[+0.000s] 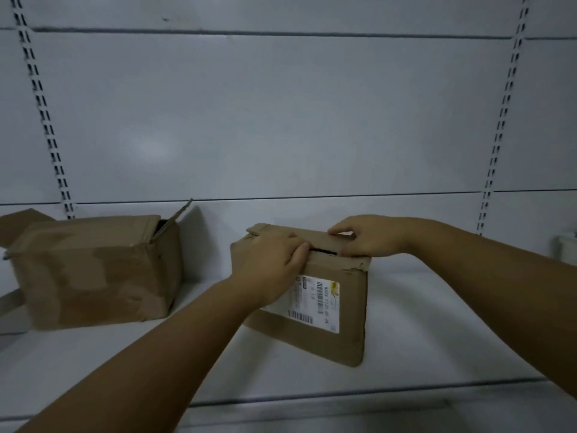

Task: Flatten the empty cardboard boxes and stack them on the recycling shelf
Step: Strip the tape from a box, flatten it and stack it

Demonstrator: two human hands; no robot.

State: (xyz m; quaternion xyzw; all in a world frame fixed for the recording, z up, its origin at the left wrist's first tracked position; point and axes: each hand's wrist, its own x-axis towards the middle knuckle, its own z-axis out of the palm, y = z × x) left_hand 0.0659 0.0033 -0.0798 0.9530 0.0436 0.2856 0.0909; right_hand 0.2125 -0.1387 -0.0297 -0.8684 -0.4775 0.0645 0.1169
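The small cardboard box (343, 342) carries a white shipping label (318, 303) on its near face. The label bears several barcodes and a sideways row of digits, perhaps "6524 7125", too blurred to be sure. Its finer print cannot be read.

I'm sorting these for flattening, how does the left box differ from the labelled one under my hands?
The left box looks larger than the labelled box. The left box's flaps stand open; the labelled box's top is nearly closed. Only the labelled box shows a barcode sticker, not the left box. Both are brown, unflattened, on the shelf.
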